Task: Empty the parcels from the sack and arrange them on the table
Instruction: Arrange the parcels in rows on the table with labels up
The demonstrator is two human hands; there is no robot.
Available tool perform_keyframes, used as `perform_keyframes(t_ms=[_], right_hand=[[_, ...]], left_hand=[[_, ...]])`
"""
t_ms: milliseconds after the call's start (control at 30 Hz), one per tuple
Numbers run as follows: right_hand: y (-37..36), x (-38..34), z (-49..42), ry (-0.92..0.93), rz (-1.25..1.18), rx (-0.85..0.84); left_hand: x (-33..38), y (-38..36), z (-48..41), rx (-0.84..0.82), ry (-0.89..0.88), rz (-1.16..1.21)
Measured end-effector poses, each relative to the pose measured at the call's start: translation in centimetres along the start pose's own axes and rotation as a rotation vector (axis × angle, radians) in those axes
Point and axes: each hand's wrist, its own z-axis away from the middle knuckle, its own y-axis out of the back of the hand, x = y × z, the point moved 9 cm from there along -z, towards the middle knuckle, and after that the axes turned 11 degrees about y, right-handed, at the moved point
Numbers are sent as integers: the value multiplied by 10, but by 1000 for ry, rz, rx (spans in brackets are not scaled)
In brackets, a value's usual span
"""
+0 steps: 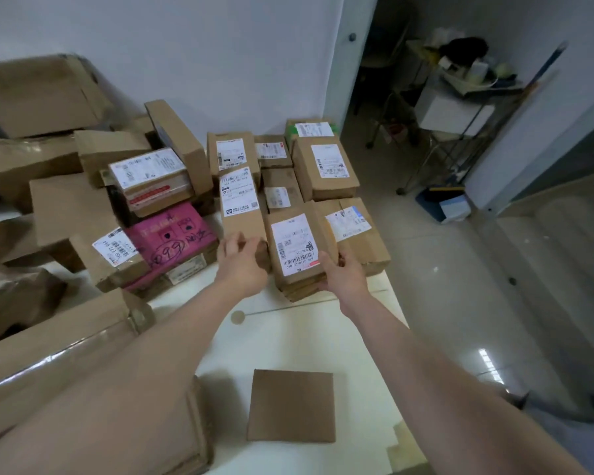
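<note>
A parcel sorting room: cardboard parcels (324, 169) bearing printed shipping labels (294, 243) crowd a white tabletop (288, 341) against a plain wall, while a wire storage rack (460, 108) stands in a side room beyond an open doorway, over tiled floor (443, 269).

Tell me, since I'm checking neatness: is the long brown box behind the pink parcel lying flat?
No. The long brown cardboard box is tilted, propped on other boxes behind the pink parcel.

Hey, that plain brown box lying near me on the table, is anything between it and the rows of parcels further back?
Nothing visible. The plain box lies alone, and bare white table runs from it to the arranged parcels. Both hands are on those parcels, not blocking the path.
</note>
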Motion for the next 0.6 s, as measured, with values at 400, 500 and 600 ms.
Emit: perform_keyframes(t_ms=[400, 500, 600], right_hand=[[-16, 42, -13, -130, 163, 93], [-8, 45, -1, -162, 294, 10], [-3, 52, 27, -284, 406, -194]], left_hand=[[-11, -2, -4, 16, -48, 46], [-9, 22, 16, 244, -48, 83], [-23, 30, 34, 348, 97, 201]])
